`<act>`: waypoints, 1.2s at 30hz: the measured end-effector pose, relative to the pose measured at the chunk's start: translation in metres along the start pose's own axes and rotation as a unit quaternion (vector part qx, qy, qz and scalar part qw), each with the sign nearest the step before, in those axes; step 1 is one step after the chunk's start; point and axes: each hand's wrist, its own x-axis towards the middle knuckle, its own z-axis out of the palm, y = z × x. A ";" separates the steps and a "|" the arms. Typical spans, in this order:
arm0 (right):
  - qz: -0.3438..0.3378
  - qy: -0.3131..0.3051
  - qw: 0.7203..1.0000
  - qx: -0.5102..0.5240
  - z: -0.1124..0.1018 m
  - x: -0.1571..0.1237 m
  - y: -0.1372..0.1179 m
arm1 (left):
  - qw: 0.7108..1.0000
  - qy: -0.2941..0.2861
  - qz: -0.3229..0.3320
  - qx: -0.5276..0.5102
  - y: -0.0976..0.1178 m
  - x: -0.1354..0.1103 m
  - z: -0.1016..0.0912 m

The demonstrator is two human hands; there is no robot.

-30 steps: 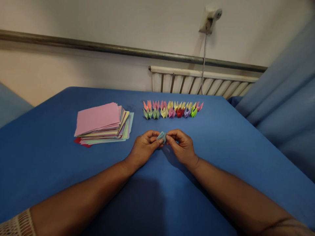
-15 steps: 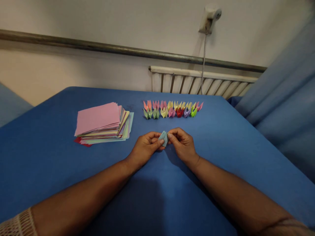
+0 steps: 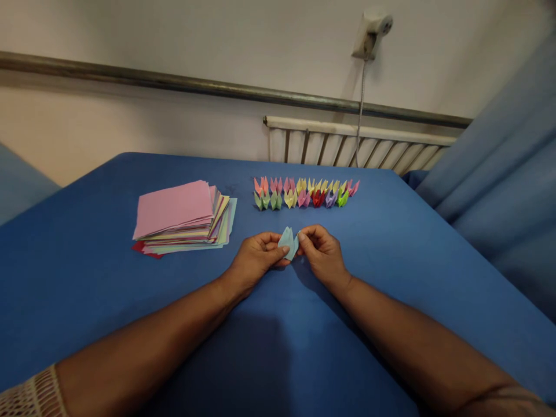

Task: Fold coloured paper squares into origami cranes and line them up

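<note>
A small light-blue folded paper crane [image 3: 287, 241] is held between both hands above the table. My left hand [image 3: 259, 253] pinches its left and lower side, thumb in front and fingers behind. With thumb and forefinger, my right hand [image 3: 319, 249] grips a thin point at the crane's right side. Beyond my hands stand several finished paper cranes in two rows, among them a red crane [image 3: 318, 198], a bright green crane [image 3: 343, 199] and a pale green crane [image 3: 262, 200].
A stack of coloured paper sheets [image 3: 174, 211], pink on top, lies left of my hands. The blue table [image 3: 373, 243] ends at a wall with a metal rail [image 3: 208, 87], a radiator [image 3: 330, 127] and a socket [image 3: 367, 36]. A blue curtain [image 3: 508, 162] hangs at right.
The light-blue crane now shows wider, its upper points spread further apart. My right hand's fingertips have moved slightly right with the point they grip. My left hand has hardly moved.
</note>
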 end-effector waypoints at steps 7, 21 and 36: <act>0.017 -0.008 1.000 0.007 0.001 -0.001 -0.002 | 0.996 0.047 0.064 0.027 0.003 0.000 -0.001; 0.146 -0.207 0.965 0.061 0.004 -0.003 0.005 | 0.995 -0.031 0.087 0.031 0.002 -0.005 -0.002; 0.100 -0.141 0.985 -0.001 0.004 -0.005 0.006 | 0.956 0.052 0.256 0.131 0.010 -0.005 -0.008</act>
